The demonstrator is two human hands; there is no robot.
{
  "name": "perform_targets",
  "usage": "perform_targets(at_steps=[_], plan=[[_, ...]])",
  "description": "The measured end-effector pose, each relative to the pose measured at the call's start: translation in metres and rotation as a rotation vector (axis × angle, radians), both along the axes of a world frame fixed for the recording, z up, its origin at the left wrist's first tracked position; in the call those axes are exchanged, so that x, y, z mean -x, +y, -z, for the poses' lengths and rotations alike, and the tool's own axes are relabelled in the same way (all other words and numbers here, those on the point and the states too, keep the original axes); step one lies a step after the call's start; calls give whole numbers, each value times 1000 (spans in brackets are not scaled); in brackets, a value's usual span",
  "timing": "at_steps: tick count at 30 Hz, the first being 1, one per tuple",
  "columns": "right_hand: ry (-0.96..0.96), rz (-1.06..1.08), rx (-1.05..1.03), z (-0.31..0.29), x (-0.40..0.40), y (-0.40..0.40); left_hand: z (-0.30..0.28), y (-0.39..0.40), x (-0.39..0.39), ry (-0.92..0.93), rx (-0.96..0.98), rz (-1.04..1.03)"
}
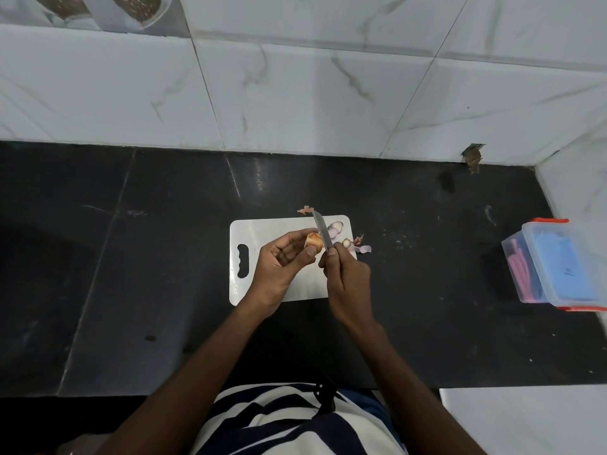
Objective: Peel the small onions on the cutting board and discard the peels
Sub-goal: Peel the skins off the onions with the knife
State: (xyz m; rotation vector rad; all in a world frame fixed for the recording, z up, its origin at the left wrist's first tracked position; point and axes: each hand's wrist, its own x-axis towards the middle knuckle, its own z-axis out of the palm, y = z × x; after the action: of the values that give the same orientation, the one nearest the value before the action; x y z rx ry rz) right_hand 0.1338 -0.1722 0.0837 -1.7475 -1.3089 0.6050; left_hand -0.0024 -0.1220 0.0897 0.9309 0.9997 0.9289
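Now, nearest to us, the left hand [279, 261] pinches a small onion [313, 240] between thumb and curled fingertips, lifted just above the cutting board [269, 226]. The onion wears most of its papery orange skin. Just right of that grip, the right hand [346, 277] closes round the handle of a knife [320, 229], whose blade points away from us and lies against the onion's right side.

We judge the step in hand to be the lifting of the skin. To do it well, we keep the edge shallow and catch only the dry layer near the cut end. We trap that layer against the right thumb and pull, while the left fingertips turn the onion from behind the edge. A small round bulb slips easily, so the pinch must be firm.

Beyond the grip and a little to its right, peeled onions [336, 228] lie pale and purple on the far corner of the board. Loose peels [363, 248] lie right of the grip at the board's edge, and a few more scraps [304, 210] lie past its far edge on the dark counter [147, 257]. All of these await discarding, and we see no bin.

Well apart to the right stands a translucent box [555, 284] with orange clips, its lid apparently on. Through its wall we make out pink sticks [522, 274] and something blue [558, 257], which we cannot identify.
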Motion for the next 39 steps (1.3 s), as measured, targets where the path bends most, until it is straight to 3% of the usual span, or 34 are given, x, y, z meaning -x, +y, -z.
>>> perform_targets(at_steps=[4, 9, 16, 22, 26, 33, 39], plan=[[-5, -7, 0, 2, 2, -3, -2, -3, -2, 23, 12, -2], [-42, 7, -24, 1, 3, -3, -11, 5, 4, 126, -113, 109], [-60, -255, -79, -9, -24, 1, -29, 26, 22, 469, -391, 343], [-300, -429, -52, -11, -33, 7, -38, 33, 27, 568, -456, 422], [-323, -431, -70, -10, -33, 10, -31, 27, 29, 475, -358, 363], [12, -404, -119, -18, -25, 2, -25, 13, 30, 253, -264, 305], [-33, -351, -96, -21, -27, 0, -26, 15, 33, 240, -283, 339]])
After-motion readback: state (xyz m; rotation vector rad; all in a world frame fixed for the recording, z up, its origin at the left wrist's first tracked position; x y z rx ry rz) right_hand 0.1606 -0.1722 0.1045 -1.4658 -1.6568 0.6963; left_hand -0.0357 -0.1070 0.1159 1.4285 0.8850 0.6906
